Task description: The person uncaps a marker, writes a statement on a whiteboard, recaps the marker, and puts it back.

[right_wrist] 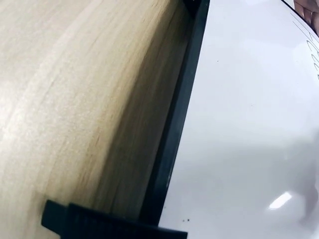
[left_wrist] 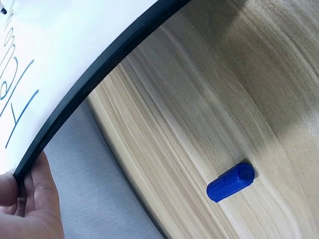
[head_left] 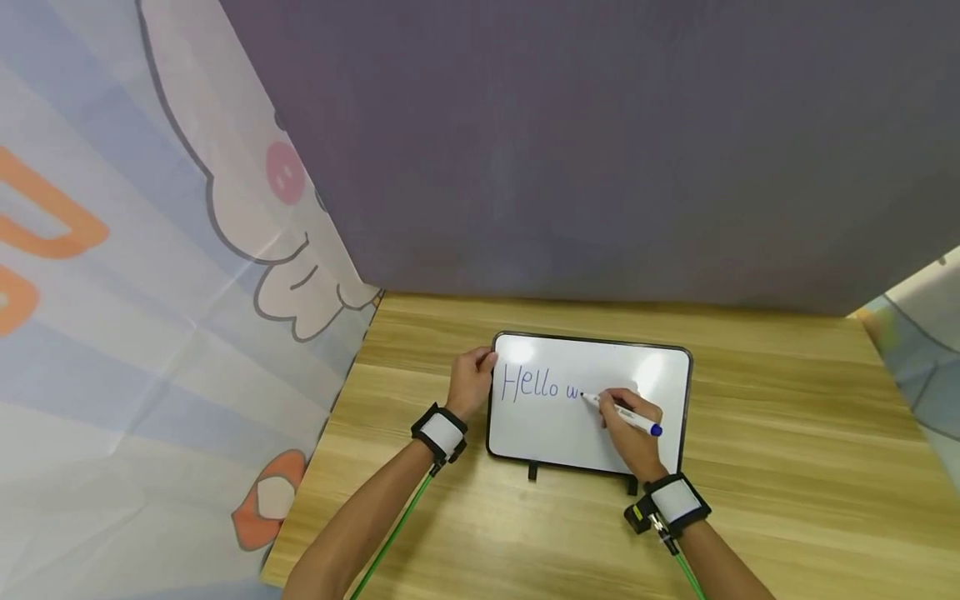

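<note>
A small whiteboard (head_left: 547, 429) with a black frame stands on the table on short black feet. Blue handwriting (head_left: 528, 382) on it reads "Hello w". The left hand (head_left: 470, 383) pinches the board's left edge, thumb on the front and fingers behind, as the left wrist view shows. In the right hand (head_left: 636, 433) is a white marker (head_left: 611, 408) with a blue end, its dark tip at the letter "w". The right wrist view shows the board's lower frame (right_wrist: 179, 109) but not the right hand. A blue marker cap (left_wrist: 230, 182) lies on the table in the left wrist view.
The wood-grain table (head_left: 787, 433) extends around the board. A grey upright panel (head_left: 585, 150) borders its far edge. On the left hangs a printed cartoon sheet (head_left: 150, 350). Green cables (head_left: 397, 533) run from the wrist straps along both forearms.
</note>
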Available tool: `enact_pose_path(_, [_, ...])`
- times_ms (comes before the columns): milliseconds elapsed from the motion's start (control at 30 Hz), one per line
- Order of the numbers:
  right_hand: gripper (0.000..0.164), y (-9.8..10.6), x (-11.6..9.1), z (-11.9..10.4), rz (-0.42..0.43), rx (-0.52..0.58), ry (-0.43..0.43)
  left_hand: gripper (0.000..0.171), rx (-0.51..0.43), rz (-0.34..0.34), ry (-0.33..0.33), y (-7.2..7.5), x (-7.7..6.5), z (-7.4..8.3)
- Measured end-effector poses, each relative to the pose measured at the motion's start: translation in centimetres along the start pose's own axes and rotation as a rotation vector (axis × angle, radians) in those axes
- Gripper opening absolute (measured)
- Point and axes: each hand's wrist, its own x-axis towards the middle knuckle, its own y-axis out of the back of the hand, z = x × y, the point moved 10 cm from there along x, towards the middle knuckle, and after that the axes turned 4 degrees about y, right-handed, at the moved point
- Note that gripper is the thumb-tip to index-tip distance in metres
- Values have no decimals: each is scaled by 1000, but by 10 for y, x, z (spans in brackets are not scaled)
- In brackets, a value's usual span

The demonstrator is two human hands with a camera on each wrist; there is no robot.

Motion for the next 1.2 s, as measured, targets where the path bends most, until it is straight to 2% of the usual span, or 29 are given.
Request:
enact_pose_path(167, [10, -1, -1, 1, -4, -8, -2, 22, -7, 4, -2, 0, -1, -1])
enact_pose_path(433, [10, -1, 0, -2, 4, -4, 43, 23, -9, 4, -3, -1, -1, 0])
enact_pose_path(833, [10, -1, 0, 4, 5, 7, -6, 21, -13, 12, -21, 0, 0, 4])
enact_pose_path(1200, [11, 4, -2, 8, 20, 46, -13, 21, -7, 25, -22, -1, 0, 1])
